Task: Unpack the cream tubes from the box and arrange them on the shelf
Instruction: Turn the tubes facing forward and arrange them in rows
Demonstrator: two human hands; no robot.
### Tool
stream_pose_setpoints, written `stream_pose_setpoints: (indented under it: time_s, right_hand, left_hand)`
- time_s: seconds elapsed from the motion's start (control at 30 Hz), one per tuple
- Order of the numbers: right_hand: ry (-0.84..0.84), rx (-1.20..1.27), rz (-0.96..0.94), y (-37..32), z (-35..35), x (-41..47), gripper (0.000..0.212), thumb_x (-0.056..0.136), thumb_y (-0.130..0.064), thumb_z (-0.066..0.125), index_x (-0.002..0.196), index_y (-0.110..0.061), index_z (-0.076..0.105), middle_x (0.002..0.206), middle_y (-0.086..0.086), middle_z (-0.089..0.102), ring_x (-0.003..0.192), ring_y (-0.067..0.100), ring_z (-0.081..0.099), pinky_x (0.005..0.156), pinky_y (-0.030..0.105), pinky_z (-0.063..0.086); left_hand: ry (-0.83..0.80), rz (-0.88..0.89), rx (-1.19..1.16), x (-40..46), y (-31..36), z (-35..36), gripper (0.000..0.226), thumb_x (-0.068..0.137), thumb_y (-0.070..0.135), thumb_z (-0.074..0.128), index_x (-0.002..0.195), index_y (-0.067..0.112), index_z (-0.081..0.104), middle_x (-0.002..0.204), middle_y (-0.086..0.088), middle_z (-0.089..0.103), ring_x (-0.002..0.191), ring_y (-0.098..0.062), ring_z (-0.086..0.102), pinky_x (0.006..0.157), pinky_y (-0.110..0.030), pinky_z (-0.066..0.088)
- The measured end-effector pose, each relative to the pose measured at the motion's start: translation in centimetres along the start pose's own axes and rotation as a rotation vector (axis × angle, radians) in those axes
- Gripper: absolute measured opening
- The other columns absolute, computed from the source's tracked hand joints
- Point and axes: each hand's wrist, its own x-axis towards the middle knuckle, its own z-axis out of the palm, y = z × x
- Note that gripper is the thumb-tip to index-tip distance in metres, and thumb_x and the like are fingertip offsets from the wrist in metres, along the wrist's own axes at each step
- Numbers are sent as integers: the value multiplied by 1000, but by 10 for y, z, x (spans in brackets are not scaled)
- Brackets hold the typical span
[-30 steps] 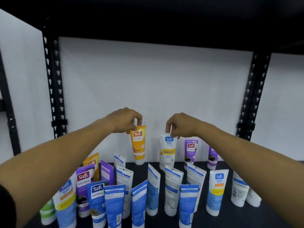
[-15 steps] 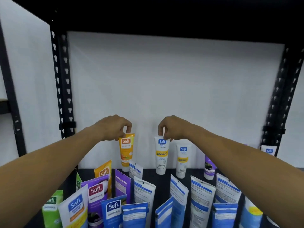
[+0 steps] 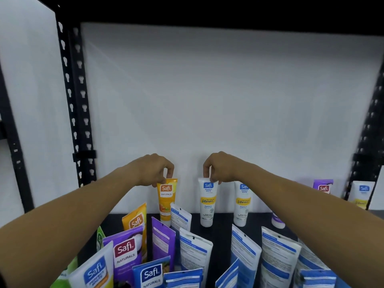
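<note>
My left hand point(image 3: 152, 171) pinches the top crimp of an orange Safi Naturals tube point(image 3: 166, 199), which stands cap-down at the back of the black shelf point(image 3: 220, 231). My right hand point(image 3: 221, 168) pinches the top of a white Safi Perfect White tube point(image 3: 207, 202), upright on its cap beside it. A second white tube point(image 3: 242, 203) stands just right of that one. Several more tubes, purple, blue, orange and white, stand in rows nearer to me. No box is in view.
Black perforated uprights frame the shelf at left point(image 3: 76, 113) and right point(image 3: 367, 142). A white wall point(image 3: 207, 100) closes the back, and a dark shelf board hangs overhead. Purple point(image 3: 323, 187) and white point(image 3: 362, 194) tubes stand at the far right.
Both hands have lowered their tubes toward the shelf's back row. The orange tube, earlier held in the air, now stands on the shelf. The view has shifted left and nearer.
</note>
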Motion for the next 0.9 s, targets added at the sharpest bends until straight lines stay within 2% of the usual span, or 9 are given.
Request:
stream_pose_setpoints:
  time_s: [0.2, 0.4, 0.57, 0.77, 0.9]
  right_hand:
    - [6, 8, -1, 3, 7, 3, 13, 82, -7, 74, 85, -18, 68, 77, -12, 59, 73, 18, 72, 69, 27, 58]
    - [2, 19, 5, 6, 9, 3, 13, 82, -9, 75, 86, -20, 68, 81, -7, 62, 74, 16, 72, 71, 27, 59]
    - [11, 17, -1, 5, 9, 3, 13, 82, -9, 76, 86, -19, 69, 79, -10, 60, 74, 16, 72, 70, 26, 58]
    - [11, 22, 8, 5, 9, 3, 12, 82, -9, 76, 86, -20, 70, 82, -7, 63, 75, 17, 72, 75, 32, 60]
    - [18, 18, 7, 3, 8, 3, 11, 82, -11, 76, 84, -19, 70, 81, -8, 63, 74, 16, 72, 75, 31, 60]
  left_hand:
    - [5, 18, -4, 4, 2, 7, 7, 92, 24, 67, 96, 26, 63, 75, 15, 59, 72, -9, 68, 80, -32, 59]
    - [8, 17, -21, 5, 2, 8, 7, 91, 23, 68, 97, 24, 64, 74, 15, 59, 72, -10, 68, 81, -33, 59]
    - [13, 8, -10, 5, 2, 10, 7, 92, 24, 67, 97, 25, 63, 76, 15, 57, 75, -12, 68, 82, -32, 58]
    - [7, 2, 4, 6, 1, 9, 8, 92, 23, 67, 97, 27, 62, 78, 13, 58, 76, -12, 68, 83, -33, 58]
    - [13, -1, -5, 4, -2, 9, 8, 92, 22, 66, 98, 25, 63, 83, 9, 63, 76, -11, 69, 83, -32, 58]
